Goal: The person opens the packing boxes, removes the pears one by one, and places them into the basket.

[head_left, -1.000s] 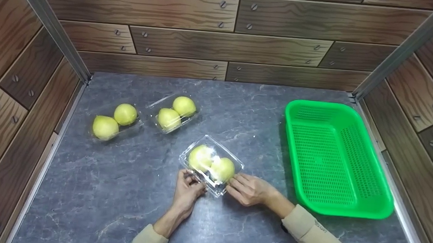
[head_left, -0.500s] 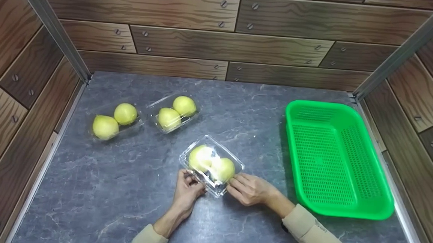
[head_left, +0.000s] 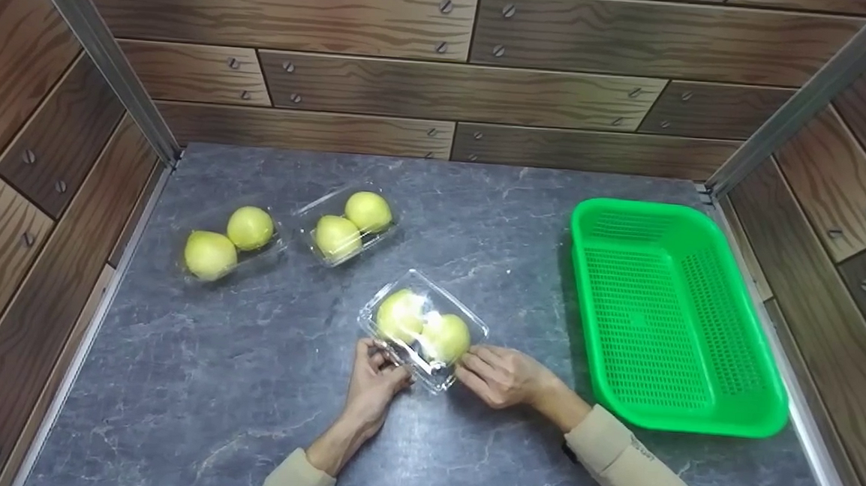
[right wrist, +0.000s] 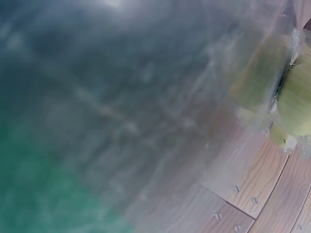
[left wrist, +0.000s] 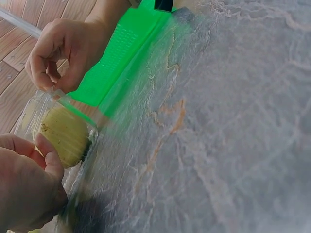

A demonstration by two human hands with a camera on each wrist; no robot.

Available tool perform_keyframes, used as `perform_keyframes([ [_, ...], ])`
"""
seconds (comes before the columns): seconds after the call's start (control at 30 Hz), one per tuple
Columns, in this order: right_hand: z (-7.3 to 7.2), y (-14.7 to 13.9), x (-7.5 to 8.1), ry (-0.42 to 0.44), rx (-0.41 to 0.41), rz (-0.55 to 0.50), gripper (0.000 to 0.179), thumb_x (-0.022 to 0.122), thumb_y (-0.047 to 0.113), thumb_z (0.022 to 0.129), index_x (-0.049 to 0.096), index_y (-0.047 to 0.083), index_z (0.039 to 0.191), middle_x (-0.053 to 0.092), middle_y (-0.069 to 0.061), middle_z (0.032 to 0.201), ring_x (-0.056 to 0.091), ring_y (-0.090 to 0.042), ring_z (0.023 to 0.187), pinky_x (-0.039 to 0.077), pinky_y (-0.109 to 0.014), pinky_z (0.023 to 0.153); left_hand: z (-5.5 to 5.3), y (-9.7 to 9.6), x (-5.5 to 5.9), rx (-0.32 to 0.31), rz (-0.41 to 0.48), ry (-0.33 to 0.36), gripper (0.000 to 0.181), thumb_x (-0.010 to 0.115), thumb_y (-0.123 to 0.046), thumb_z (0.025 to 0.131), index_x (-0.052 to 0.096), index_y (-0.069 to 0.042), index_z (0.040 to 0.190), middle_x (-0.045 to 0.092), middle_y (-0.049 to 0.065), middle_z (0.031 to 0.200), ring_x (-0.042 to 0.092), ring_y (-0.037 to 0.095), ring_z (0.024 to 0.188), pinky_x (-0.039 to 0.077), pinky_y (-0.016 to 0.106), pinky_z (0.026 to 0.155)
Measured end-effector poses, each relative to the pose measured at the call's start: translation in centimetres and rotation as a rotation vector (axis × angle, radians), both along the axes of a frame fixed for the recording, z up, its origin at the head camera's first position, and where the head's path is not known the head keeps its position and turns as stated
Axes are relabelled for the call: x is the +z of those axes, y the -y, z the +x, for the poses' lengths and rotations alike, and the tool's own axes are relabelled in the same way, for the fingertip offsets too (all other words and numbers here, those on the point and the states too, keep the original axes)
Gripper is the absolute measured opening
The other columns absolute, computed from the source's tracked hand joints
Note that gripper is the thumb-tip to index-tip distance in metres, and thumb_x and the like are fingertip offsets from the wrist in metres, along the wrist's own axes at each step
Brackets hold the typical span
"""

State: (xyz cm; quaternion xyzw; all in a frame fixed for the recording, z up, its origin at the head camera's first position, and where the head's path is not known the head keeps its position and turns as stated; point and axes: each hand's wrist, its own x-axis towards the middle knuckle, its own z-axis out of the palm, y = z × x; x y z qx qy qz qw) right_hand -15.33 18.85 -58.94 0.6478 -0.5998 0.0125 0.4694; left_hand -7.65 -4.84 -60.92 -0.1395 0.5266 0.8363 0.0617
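Note:
A clear plastic clamshell box (head_left: 430, 292) with two round yellow-green fruits (head_left: 447, 339) inside sits in the middle of the table, turned at an angle, its lid lying over the fruits. My left hand (head_left: 375, 386) pinches its near left edge between thumb and fingers. At the near right edge, my right hand (head_left: 504, 376) grips the rim with bent fingers. The left wrist view shows the right hand (left wrist: 68, 53) pinching a corner of the box, with the left hand (left wrist: 29, 184) at the lower left. In the right wrist view one fruit (right wrist: 299, 97) shows at the right edge.
Two more clear boxes of fruit stand at the back left: one box (head_left: 303, 212) nearer the middle, and another box (head_left: 263, 257) farther left. A green perforated basket (head_left: 645, 331) stands on the right. Wood-patterned walls (head_left: 382, 86) and metal posts (head_left: 110, 58) enclose the table.

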Motion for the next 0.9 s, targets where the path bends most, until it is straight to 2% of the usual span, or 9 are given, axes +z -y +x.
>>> perform_keyframes([
  [0.1,-0.2,0.3,1.4,0.060,0.017,-0.111,0.034,0.046,0.006,0.105,0.072,0.003,0.084,0.073,-0.008,0.075,0.069,-0.018,0.062,0.064,-0.024,0.058,0.3,0.1,-0.1,-0.003,-0.022,-0.005,0.052,0.061,0.018,0.080,0.033,-0.002,0.120,0.055,0.003,0.100,0.057,0.010,0.076,0.053,0.019,0.061],
  [0.2,-0.4,0.6,3.4,0.121,-0.001,-0.233,0.028,0.055,0.008,0.105,0.072,-0.001,0.085,0.073,-0.009,0.075,0.067,-0.017,0.060,0.062,-0.023,0.055,0.5,0.1,-0.2,0.001,-0.044,0.001,0.052,0.062,0.019,0.080,0.034,-0.002,0.118,0.052,0.002,0.096,0.055,0.008,0.074,0.052,0.018,0.060],
  [0.27,-0.5,0.8,4.5,0.131,-0.038,-0.264,0.024,0.059,0.011,0.105,0.071,0.000,0.087,0.073,-0.007,0.077,0.067,-0.016,0.061,0.062,-0.021,0.055,0.6,0.0,-0.3,0.008,-0.035,0.015,0.053,0.063,0.019,0.080,0.034,-0.003,0.118,0.053,0.002,0.096,0.055,0.008,0.073,0.053,0.018,0.061],
  [0.33,-0.6,0.9,5.0,0.139,-0.038,-0.261,0.021,0.063,0.011,0.103,0.072,0.000,0.089,0.074,-0.007,0.079,0.068,-0.016,0.063,0.062,-0.021,0.056,0.6,0.0,-0.3,0.009,-0.031,0.018,0.053,0.064,0.018,0.081,0.034,-0.003,0.120,0.055,0.003,0.098,0.056,0.008,0.074,0.054,0.019,0.062],
  [0.5,-0.5,0.7,4.4,0.186,-0.026,-0.284,0.020,0.065,0.010,0.102,0.073,0.000,0.087,0.073,-0.008,0.077,0.068,-0.016,0.061,0.062,-0.020,0.054,0.7,0.0,-0.2,0.006,-0.024,0.031,0.056,0.064,0.017,0.082,0.033,-0.002,0.125,0.058,0.006,0.105,0.057,0.011,0.076,0.056,0.021,0.063],
  [0.7,-0.6,0.1,3.3,0.256,-0.028,-0.327,0.016,0.070,0.009,0.099,0.072,-0.002,0.088,0.074,-0.010,0.079,0.069,-0.017,0.061,0.063,-0.021,0.055,0.9,-0.2,0.0,0.016,-0.022,0.043,0.055,0.064,0.017,0.082,0.033,-0.002,0.125,0.058,0.007,0.105,0.056,0.012,0.078,0.056,0.022,0.063],
  [0.9,-0.9,-0.2,2.9,0.359,-0.050,-0.455,0.014,0.064,0.001,0.095,0.069,-0.003,0.083,0.070,-0.008,0.072,0.066,-0.016,0.058,0.061,-0.020,0.053,1.0,-0.7,0.2,0.037,-0.023,0.042,0.054,0.063,0.017,0.081,0.034,-0.003,0.123,0.057,0.006,0.102,0.055,0.011,0.075,0.054,0.021,0.062],
])
